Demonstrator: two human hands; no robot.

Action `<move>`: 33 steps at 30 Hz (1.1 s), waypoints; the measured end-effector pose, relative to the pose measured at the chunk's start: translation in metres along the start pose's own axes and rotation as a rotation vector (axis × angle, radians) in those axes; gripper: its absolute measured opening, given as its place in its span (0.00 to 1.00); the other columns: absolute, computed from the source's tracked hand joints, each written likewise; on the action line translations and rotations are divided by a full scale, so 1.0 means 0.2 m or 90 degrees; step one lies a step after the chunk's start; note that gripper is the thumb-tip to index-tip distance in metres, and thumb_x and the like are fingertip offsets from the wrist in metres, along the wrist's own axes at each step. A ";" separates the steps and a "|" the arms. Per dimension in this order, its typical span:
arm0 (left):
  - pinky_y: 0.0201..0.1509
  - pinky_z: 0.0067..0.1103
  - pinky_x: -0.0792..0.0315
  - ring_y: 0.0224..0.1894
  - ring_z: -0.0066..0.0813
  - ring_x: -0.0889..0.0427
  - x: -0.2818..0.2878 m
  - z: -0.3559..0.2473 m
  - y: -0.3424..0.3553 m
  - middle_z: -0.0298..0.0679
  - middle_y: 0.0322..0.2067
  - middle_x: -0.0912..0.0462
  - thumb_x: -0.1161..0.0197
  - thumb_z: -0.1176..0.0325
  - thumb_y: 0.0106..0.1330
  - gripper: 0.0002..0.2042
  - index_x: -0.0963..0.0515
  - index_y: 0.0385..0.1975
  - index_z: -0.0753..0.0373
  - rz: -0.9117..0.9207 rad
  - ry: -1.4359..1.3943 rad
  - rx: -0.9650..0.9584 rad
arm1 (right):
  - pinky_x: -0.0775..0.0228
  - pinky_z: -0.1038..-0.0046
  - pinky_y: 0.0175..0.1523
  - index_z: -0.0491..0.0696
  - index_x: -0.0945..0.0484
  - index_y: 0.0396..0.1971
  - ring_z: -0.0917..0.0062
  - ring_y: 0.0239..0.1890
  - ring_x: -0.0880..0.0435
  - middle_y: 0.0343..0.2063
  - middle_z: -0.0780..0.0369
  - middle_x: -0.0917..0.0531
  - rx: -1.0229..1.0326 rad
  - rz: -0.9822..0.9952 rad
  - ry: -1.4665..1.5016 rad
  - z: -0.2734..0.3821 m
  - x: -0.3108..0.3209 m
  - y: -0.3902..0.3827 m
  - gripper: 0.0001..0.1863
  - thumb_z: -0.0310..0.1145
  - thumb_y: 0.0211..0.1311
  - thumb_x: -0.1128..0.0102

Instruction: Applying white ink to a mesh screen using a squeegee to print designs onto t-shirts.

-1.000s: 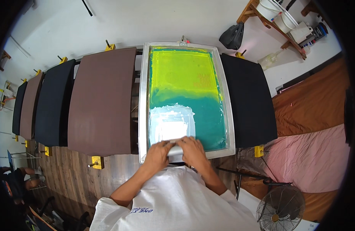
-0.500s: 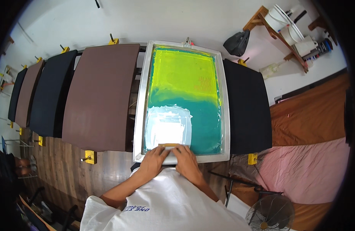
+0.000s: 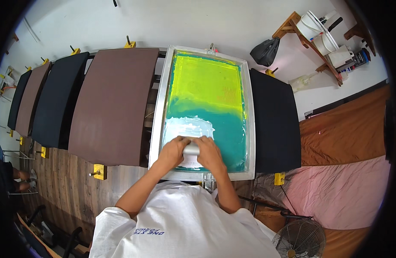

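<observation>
While L hand [image 3: 174,151] & R hand [image 3: 209,152] grip the squeegee [image 3: 191,149] between them, fingers curled over, white ink [image 3: 188,125] sits just beyond. Uneven pressure could prob. streak it across the screen mesh [image 3: 229,134] beneath.

Screen [image 3: 232,137] lies open ahead and to the right of the right hand [image 3: 209,151]; metal frame [image 3: 251,129] bounds it. Narrow gap between frame and brown board [image 3: 112,107]. Black board [image 3: 275,124] crowds right side; clamp [image 3: 208,181] obstructs near edge.
</observation>
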State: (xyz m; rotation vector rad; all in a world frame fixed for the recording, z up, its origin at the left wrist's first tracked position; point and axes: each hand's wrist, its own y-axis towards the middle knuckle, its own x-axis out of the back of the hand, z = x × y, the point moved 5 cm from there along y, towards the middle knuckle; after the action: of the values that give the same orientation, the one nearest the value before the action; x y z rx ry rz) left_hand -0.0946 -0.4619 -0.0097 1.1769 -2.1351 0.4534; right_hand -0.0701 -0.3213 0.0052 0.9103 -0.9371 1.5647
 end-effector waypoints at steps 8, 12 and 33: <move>0.51 0.36 0.23 0.48 0.52 0.19 -0.06 -0.13 -0.35 0.55 0.49 0.22 0.37 0.82 0.46 0.27 0.24 0.52 0.67 0.143 -0.019 0.024 | 0.30 0.61 0.57 0.43 0.22 0.48 0.57 0.53 0.25 0.47 0.54 0.21 -0.024 0.106 0.081 0.12 -0.03 -0.36 0.27 0.14 0.40 0.44; 0.44 0.37 0.21 0.38 0.51 0.16 -0.01 -0.07 -0.16 0.50 0.39 0.17 0.38 0.81 0.46 0.22 0.20 0.46 0.62 0.108 0.013 0.000 | 0.27 0.59 0.51 0.45 0.19 0.43 0.55 0.46 0.22 0.40 0.53 0.18 -0.013 0.099 0.058 0.09 0.05 -0.17 0.23 0.15 0.43 0.44; 0.46 0.38 0.22 0.42 0.52 0.17 0.01 -0.12 -0.24 0.52 0.44 0.19 0.40 0.81 0.48 0.27 0.24 0.53 0.61 0.162 0.022 -0.028 | 0.28 0.60 0.51 0.51 0.18 0.45 0.59 0.45 0.21 0.38 0.57 0.19 -0.024 0.082 0.023 0.11 0.03 -0.25 0.24 0.17 0.45 0.43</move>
State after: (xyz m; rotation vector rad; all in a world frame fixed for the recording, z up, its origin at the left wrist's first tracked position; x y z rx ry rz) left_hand -0.0464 -0.4743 0.0085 0.8697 -2.2634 0.5322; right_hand -0.0193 -0.3314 0.0249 0.8058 -1.0137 1.6607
